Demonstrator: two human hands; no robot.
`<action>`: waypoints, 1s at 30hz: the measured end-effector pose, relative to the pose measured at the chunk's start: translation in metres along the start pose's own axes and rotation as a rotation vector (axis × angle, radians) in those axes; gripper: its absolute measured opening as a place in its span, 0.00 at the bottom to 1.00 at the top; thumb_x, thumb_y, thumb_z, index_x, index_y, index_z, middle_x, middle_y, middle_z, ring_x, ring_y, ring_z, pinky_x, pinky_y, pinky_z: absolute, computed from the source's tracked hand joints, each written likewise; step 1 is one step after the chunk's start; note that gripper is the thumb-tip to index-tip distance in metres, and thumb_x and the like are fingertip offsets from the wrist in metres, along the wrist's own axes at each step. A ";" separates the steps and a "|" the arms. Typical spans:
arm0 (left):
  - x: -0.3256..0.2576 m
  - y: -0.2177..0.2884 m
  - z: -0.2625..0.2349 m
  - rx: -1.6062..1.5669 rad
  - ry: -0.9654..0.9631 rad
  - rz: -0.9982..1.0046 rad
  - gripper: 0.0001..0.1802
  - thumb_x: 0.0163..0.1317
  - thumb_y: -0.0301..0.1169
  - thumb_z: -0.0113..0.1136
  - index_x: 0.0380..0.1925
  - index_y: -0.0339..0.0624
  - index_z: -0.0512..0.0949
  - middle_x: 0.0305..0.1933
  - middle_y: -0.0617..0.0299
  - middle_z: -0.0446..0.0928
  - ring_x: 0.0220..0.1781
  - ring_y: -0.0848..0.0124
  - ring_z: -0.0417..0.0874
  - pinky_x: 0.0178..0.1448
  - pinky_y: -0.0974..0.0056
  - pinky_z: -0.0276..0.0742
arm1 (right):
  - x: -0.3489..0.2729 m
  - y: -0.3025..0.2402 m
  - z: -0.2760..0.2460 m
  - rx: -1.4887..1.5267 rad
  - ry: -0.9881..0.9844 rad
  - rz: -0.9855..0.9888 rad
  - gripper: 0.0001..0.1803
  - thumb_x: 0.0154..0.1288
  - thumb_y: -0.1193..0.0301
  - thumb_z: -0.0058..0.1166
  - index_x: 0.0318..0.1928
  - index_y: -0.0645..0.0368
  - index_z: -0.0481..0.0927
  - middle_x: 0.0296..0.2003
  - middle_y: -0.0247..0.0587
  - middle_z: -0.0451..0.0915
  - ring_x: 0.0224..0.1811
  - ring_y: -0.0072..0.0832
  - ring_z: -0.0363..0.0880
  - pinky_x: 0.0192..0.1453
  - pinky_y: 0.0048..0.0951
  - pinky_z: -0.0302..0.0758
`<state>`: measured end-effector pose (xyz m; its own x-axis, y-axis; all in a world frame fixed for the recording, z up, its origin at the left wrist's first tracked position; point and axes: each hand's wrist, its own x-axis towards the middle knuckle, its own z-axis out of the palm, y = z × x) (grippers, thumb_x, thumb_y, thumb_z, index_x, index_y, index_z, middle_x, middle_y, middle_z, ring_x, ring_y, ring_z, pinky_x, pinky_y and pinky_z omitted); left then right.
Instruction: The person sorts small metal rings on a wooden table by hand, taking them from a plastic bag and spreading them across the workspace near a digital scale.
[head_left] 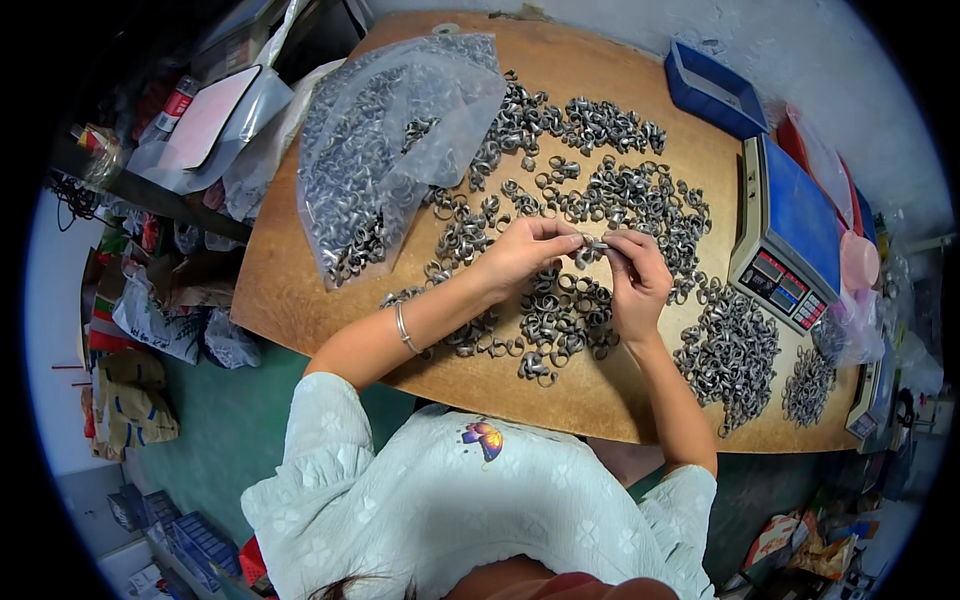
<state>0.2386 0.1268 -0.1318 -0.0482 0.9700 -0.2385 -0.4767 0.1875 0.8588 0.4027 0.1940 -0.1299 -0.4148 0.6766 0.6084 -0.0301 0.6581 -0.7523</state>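
Metal ring (592, 247), small and grey, is sitting at frame centre, where I am pinching it between my left hand (528, 250) and right hand (634, 275), lifting it above the loose rings (560, 315) on the bench (300, 300) for closer viewing.

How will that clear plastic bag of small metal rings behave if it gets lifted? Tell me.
The clear plastic bag of small metal rings is probably floppy: its film lies wrinkled and slumped on the wooden table. It is likely heavy for its size, being packed with metal. Rings may spill from its loose end.
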 end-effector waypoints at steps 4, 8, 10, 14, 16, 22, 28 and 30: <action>-0.006 0.009 0.011 -0.144 -0.031 -0.143 0.09 0.61 0.33 0.60 0.37 0.39 0.80 0.33 0.67 0.78 0.33 0.80 0.74 0.38 0.73 0.69 | -0.002 0.006 0.003 0.477 0.024 0.287 0.07 0.63 0.80 0.52 0.41 0.65 0.78 0.36 0.37 0.78 0.40 0.20 0.75 0.45 0.20 0.72; -0.005 0.004 0.014 -0.269 -0.090 -0.255 0.09 0.61 0.35 0.60 0.34 0.40 0.79 0.33 0.67 0.77 0.34 0.78 0.74 0.38 0.70 0.71 | -0.008 0.018 0.007 0.918 0.007 0.459 0.09 0.65 0.75 0.52 0.45 0.59 0.78 0.41 0.38 0.79 0.41 0.19 0.76 0.46 0.21 0.73; -0.005 -0.003 0.012 -0.331 -0.164 -0.250 0.10 0.62 0.34 0.59 0.37 0.40 0.77 0.36 0.66 0.77 0.38 0.76 0.75 0.43 0.68 0.71 | -0.008 0.012 0.005 1.077 -0.009 0.555 0.09 0.65 0.74 0.53 0.45 0.59 0.78 0.41 0.38 0.79 0.41 0.20 0.76 0.46 0.22 0.74; -0.009 -0.012 0.015 -0.440 -0.269 -0.245 0.10 0.63 0.34 0.57 0.40 0.40 0.76 0.40 0.64 0.77 0.43 0.74 0.76 0.51 0.64 0.71 | -0.009 0.020 0.007 1.142 -0.021 0.538 0.07 0.62 0.74 0.56 0.41 0.61 0.80 0.38 0.39 0.80 0.40 0.23 0.79 0.45 0.22 0.76; -0.015 -0.014 0.024 -0.486 -0.269 -0.255 0.10 0.63 0.34 0.57 0.40 0.40 0.76 0.40 0.64 0.77 0.43 0.73 0.76 0.51 0.63 0.72 | -0.005 0.022 0.004 1.100 -0.120 0.419 0.06 0.62 0.77 0.55 0.39 0.62 0.80 0.37 0.40 0.80 0.39 0.24 0.78 0.44 0.23 0.75; -0.019 -0.012 0.025 -0.520 -0.173 -0.210 0.09 0.64 0.31 0.54 0.39 0.36 0.75 0.39 0.60 0.77 0.42 0.71 0.77 0.49 0.62 0.75 | 0.020 -0.013 -0.009 0.233 -0.192 -0.120 0.10 0.51 0.89 0.52 0.33 0.66 0.80 0.33 0.44 0.81 0.36 0.32 0.79 0.41 0.27 0.73; -0.029 -0.018 0.022 -0.259 0.111 -0.112 0.10 0.63 0.30 0.57 0.39 0.35 0.76 0.36 0.60 0.79 0.37 0.76 0.79 0.41 0.71 0.74 | 0.017 -0.018 -0.021 -0.125 -0.107 -0.151 0.10 0.52 0.86 0.56 0.36 0.63 0.81 0.34 0.44 0.82 0.35 0.33 0.79 0.40 0.28 0.74; -0.028 -0.027 0.015 -0.109 0.143 0.012 0.10 0.61 0.30 0.60 0.38 0.35 0.77 0.35 0.62 0.79 0.35 0.78 0.78 0.41 0.72 0.74 | 0.004 0.011 -0.022 -0.246 -0.217 0.093 0.10 0.55 0.84 0.55 0.38 0.64 0.80 0.35 0.43 0.81 0.36 0.30 0.78 0.41 0.26 0.73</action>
<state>0.2658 0.0971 -0.1418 -0.1749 0.9387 -0.2970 -0.5676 0.1504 0.8095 0.4208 0.2110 -0.1300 -0.5904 0.6687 0.4520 0.2260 0.6746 -0.7028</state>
